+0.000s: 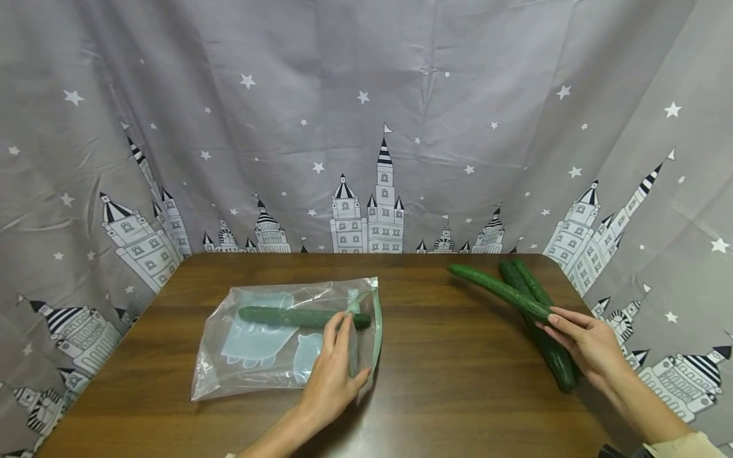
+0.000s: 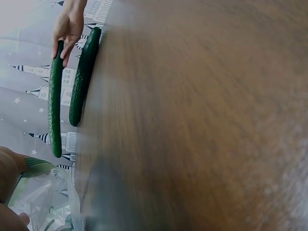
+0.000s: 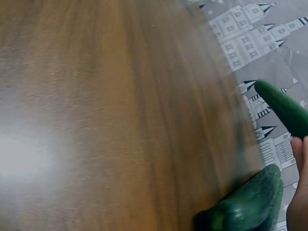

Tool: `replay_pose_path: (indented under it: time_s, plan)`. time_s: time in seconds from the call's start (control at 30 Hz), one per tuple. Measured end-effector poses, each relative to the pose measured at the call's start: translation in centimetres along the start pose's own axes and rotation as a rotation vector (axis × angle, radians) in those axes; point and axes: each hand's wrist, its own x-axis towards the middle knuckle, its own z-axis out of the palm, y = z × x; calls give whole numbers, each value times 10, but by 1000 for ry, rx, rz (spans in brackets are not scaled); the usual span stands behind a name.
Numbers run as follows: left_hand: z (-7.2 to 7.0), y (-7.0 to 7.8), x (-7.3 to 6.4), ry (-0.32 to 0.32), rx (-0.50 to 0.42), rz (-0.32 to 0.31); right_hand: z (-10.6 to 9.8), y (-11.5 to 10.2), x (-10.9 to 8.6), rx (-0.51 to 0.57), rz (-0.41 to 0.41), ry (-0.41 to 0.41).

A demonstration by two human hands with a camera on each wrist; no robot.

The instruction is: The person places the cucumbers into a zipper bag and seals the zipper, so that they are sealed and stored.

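On the left of the table lies a clear zip bag (image 1: 212, 366) with pale blue print and a green strip along its mouth. One cucumber (image 1: 263, 315) is inside it, seen through the plastic. My left hand (image 1: 329, 381) holds the bag's mouth, fingers at the upper layer and thumb lower down at the edge; the mouth gapes to the right. At the right, my right hand (image 1: 590, 343) grips a second cucumber (image 1: 495, 286) by one end, its far end pointing left and away. Beneath it, more cucumbers (image 1: 558, 362) lie together on the table.
The brown wooden table (image 1: 435, 381) has rounded far corners. A grey curtain (image 1: 458, 127) with printed castles and stars hangs right behind it and along both sides. In the right wrist view, the lying cucumbers (image 3: 245, 207) sit close to the table's edge.
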Motion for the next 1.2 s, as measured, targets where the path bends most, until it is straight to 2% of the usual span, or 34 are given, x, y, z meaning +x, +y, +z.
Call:
replay_pose_path:
  time_s: [0.37,0.5,0.7,0.93,1.07,1.2]
  plan:
    - [-1,1,2,7,3,-4,11,-17,10,-47,66,-158]
    - [-1,2,3,19,11,2,19,-17,15,-106,63,-218]
    - [-1,2,4,33,19,19,33,-7,23,-163,75,-278]
    - [-3,1,4,36,24,16,49,8,33,-158,106,-333]
    - [-1,3,3,23,11,1,57,17,36,-201,138,-346]
    - [-1,2,3,23,14,0,73,30,43,-215,153,-339]
